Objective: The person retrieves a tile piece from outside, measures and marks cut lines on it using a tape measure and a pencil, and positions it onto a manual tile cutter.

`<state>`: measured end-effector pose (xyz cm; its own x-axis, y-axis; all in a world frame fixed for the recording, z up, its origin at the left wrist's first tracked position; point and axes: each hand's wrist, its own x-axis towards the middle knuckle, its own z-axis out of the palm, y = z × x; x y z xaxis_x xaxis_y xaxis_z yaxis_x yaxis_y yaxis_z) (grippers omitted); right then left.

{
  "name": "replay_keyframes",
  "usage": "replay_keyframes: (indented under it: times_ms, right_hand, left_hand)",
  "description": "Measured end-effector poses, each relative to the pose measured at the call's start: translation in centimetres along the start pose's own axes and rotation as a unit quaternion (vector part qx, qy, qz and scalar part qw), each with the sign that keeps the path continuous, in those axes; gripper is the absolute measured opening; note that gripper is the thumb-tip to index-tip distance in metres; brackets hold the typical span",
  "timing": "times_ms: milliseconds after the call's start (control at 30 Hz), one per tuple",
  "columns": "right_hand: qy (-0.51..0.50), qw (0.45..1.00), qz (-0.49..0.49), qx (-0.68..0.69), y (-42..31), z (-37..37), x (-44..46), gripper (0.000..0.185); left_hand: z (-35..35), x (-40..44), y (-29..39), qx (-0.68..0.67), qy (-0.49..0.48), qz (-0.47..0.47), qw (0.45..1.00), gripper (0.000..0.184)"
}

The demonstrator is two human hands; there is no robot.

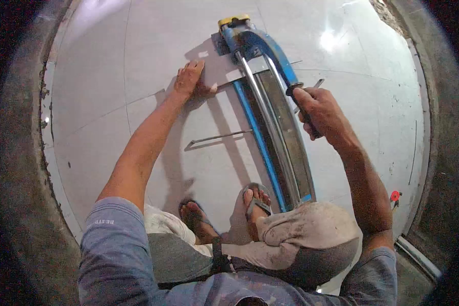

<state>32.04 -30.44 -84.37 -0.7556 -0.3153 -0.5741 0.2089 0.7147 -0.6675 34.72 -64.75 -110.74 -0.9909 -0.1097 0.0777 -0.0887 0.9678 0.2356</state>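
A manual tile cutter (255, 112) lies on the floor in front of me, with a blue base and two shiny steel rails. My right hand (321, 115) is closed around the black grip of its blue lever (278, 53), toward the far end. A pale tile (229, 70) lies across the cutter's bed beneath the lever head. At the tile's left end is my left hand (189, 79), its fingers on top and its thumb by the near edge. Part of the tile is hidden under that hand and the cutter head.
Large pale floor tiles (97, 122) surround the cutter. A thin metal support arm (217, 137) sticks out to its left. My sandalled feet (255, 201) stand close to its near end. At the right are a small red object (394, 196) and a metal bar (418, 259).
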Motion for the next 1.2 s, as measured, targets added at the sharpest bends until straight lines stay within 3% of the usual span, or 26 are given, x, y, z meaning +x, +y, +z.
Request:
replay_keyframes:
  times_ms: [267, 467, 567, 633, 767, 800, 833, 867, 900, 933, 967, 1033, 1067, 1133, 1200]
  right_hand:
    - [0.004, 1.0, -0.015, 0.008, 0.7, 0.4, -0.4, 0.039]
    - [-0.042, 0.999, 0.007, -0.013, 1.9, -1.2, -5.4, 0.041]
    - [-0.053, 0.997, 0.062, -0.012, 7.3, -2.2, -11.0, 0.039]
    - [-0.102, 0.986, 0.124, 0.036, 10.1, -3.4, -14.7, 0.032]
    - [-0.249, 0.945, 0.184, -0.101, 13.7, -6.6, -15.8, 0.033]
    - [-0.275, 0.937, 0.131, -0.17, 13.6, -7.2, -14.5, 0.034]
    - [-0.243, 0.925, 0.016, -0.293, 14.1, -7.8, -12.7, 0.031]
    - [-0.197, 0.946, 0.061, -0.251, 13.7, -7.9, -9.8, 0.026]
    - [-0.12, 0.964, 0.047, -0.233, 12.8, -7.7, -6.4, 0.022]
    - [-0.068, 0.975, -0.014, -0.213, 12.9, -7.6, -2.1, 0.027]
    - [0.012, 0.958, -0.078, -0.277, 10.3, -6.8, 1.3, 0.03]
    - [0.08, 0.933, -0.168, -0.307, 9.5, -5.5, 10.0, 0.047]
    - [0.113, 0.89, -0.292, -0.332, 12.5, -5.2, 15.9, 0.065]
    - [0.12, 0.867, -0.283, -0.392, 9.9, -3.4, 21.5, 0.081]
    - [0.142, 0.794, -0.28, -0.521, 8.5, -2.2, 25.1, 0.093]
  left_hand:
    - [-2.3, -1.7, 1.9, 0.002, 0.03, -0.006, 1.0, 0.098]
    - [-2.7, -0.2, 1.4, -0.037, -0.12, -0.048, 0.991, 0.116]
    - [-3.7, -0.4, 2.2, -0.038, -0.118, -0.056, 0.991, 0.119]
    - [-3.2, -0.3, 1.7, -0.048, -0.11, -0.055, 0.991, 0.119]
    - [-1.3, -0.9, 1.2, -0.048, -0.025, -0.022, 0.998, 0.102]
    - [-1.2, -0.9, 1.2, -0.044, -0.025, -0.025, 0.998, 0.103]
    - [-1.7, -0.8, 1.4, -0.04, -0.025, -0.029, 0.998, 0.104]
    - [-2.0, -0.8, 1.6, -0.036, -0.024, -0.034, 0.998, 0.105]
    - [-2.3, -0.7, 1.5, -0.03, -0.03, -0.036, 0.998, 0.105]
    - [-2.4, -0.6, 1.5, -0.023, -0.035, -0.038, 0.998, 0.105]
    - [-2.6, -0.4, 1.5, -0.017, -0.039, -0.041, 0.998, 0.106]
    - [-5.2, 0.0, 2.3, -0.019, -0.073, -0.048, 0.996, 0.108]
    - [-5.9, -0.1, 2.7, -0.02, -0.091, -0.053, 0.994, 0.11]
    - [-5.0, -0.2, 2.6, 0.016, -0.075, -0.059, 0.995, 0.115]
    - [-4.1, -0.3, 2.0, 0.033, -0.054, -0.06, 0.996, 0.118]
